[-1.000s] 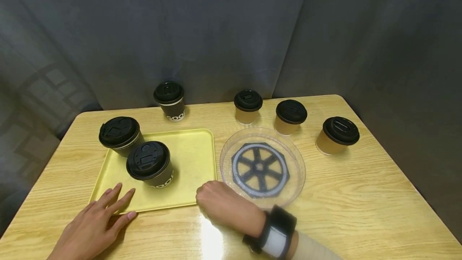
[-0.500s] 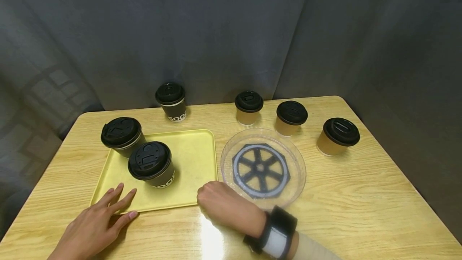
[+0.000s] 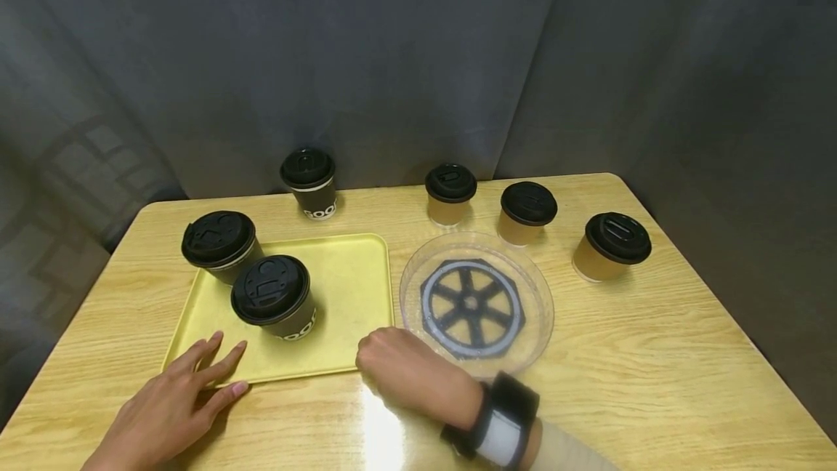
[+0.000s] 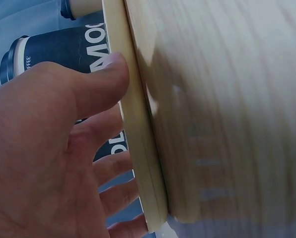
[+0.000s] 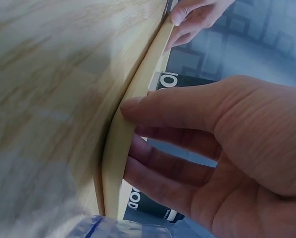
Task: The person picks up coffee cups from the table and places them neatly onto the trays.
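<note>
A yellow tray (image 3: pixel 346 289) lies on the table's left half. Two dark paper coffee cups with black lids stand at its left: a front coffee cup (image 3: pixel 294 318) and a rear coffee cup (image 3: pixel 238 264). My left hand (image 3: pixel 163 409) rests at the tray's front left corner, fingers spread and fairly straight over the rim. Its thumb (image 4: pixel 108 74) lies against the tray's outer edge in the left wrist view. At the front right corner my right hand (image 3: pixel 418 376) grips the rim, thumb (image 5: pixel 163 106) outside and fingers curled behind; the head view hides those fingers.
A clear round dish (image 3: pixel 546 296), with a dark wheel-shaped pattern inside, sits just right of the tray. Another dark cup (image 3: pixel 318 200) stands behind the tray. Three smaller tan cups with black lids, one a tan cup (image 3: pixel 596 262), line the back right. Grey curtains hang behind.
</note>
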The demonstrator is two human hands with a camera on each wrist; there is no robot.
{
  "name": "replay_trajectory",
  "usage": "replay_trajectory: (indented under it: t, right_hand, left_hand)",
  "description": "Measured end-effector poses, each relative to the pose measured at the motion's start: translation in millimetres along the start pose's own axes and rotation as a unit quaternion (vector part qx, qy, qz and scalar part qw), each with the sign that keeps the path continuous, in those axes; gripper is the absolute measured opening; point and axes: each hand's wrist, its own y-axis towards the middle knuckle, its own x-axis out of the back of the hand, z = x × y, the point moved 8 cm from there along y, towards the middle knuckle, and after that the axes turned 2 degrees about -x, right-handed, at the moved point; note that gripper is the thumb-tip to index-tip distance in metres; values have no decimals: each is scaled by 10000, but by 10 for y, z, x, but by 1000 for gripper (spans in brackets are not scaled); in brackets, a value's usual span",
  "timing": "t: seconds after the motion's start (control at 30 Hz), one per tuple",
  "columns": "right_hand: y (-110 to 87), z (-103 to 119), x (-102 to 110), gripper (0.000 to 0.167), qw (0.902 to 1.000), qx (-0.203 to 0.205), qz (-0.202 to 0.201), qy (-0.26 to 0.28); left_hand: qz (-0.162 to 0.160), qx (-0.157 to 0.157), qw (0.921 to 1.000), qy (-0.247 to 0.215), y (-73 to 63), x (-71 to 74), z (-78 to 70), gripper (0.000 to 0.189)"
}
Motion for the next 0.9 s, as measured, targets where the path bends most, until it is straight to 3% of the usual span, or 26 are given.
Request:
replay_trajectory:
  t: [0.6,0.8,0.9]
  right_hand:
    - [8,-30,16,19,9996,169,208,-64]
    - [29,-74,100,19,9995,245,-142,-105]
    - [36,-94,152,4,9990,242,-264,-252]
  left_hand:
    - [-70,-45,10000,-43,3,12,-7,61]
    - [70,32,10000,-33,14,-10,1,63]
    - [111,57,9999,-16,15,-18,7,64]
